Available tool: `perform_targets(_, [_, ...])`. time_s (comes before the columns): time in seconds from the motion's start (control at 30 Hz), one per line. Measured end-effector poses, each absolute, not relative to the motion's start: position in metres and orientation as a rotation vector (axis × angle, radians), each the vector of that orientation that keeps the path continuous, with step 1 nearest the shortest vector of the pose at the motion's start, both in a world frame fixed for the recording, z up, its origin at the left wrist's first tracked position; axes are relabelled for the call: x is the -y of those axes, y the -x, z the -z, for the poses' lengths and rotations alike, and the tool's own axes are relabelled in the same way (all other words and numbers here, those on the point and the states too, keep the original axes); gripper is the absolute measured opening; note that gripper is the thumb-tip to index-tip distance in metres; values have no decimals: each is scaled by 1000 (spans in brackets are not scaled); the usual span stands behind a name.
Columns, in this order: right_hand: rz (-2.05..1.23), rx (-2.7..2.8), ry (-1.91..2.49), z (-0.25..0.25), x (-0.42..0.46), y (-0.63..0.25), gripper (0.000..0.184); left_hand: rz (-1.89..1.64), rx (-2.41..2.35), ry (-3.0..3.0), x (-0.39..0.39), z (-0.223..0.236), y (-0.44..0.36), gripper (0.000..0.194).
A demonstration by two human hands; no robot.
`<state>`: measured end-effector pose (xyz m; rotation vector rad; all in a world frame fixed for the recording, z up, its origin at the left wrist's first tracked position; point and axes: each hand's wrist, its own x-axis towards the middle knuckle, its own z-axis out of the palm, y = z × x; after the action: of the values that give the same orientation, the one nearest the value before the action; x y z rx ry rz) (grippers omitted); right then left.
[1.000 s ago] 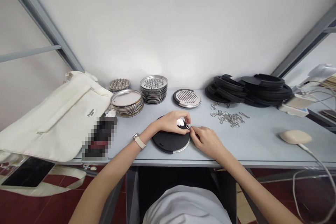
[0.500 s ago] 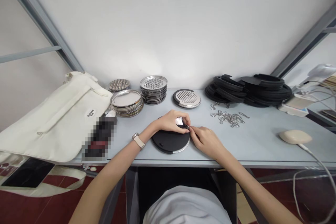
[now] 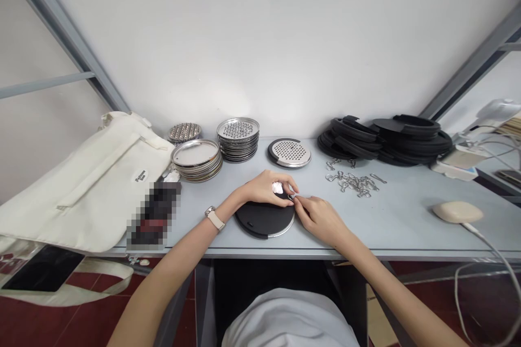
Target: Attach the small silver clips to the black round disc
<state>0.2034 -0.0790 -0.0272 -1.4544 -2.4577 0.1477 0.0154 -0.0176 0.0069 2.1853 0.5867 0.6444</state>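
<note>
A round black disc [image 3: 264,219] with a silver rim along its lower right lies on the desk in front of me. My left hand [image 3: 266,188] rests over its upper part, fingers curved, with thumb and forefinger around a small metal clip [image 3: 290,197] at the disc's right edge. From the right, my right hand [image 3: 317,217] pinches at the same clip, its fingertips meeting those of the left. Something white [image 3: 277,187] shows beneath my left palm. The fingers partly hide the clip. More wire clips [image 3: 358,183] lie loose to the right.
Behind the disc lies a round grater [image 3: 291,152] with a black edge piece. Stacked grater plates [image 3: 238,138] and plain metal discs [image 3: 196,160] stand left. Black rings [image 3: 350,138] are piled back right. A white bag [image 3: 89,190] covers the left side; a corded white device [image 3: 458,211] sits right.
The left forefinger has lifted slightly from the clip, and the clip has shifted a little in the fingertips. Both hands otherwise stay at the disc's edge.
</note>
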Motion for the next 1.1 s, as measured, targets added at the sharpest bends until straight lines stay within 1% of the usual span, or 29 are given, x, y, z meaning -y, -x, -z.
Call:
perform_targets(0.07, [-159,2448,1461,27,79,-203,39,-624,-603,-2174,18,-7,-16,27])
perform_targets(0.33, [-181,2435,1468,29,78,-204,39,-621,-613,-2145,19,-8,-16,33])
perform_targets(0.67, [-167,2427,1478,28,79,-203,41,-624,-587,-2149,17,-6,-14,31])
perform_targets(1.1, [-198,2396,1449,31,77,-204,38,-635,-558,-2167,16,-4,-14,33])
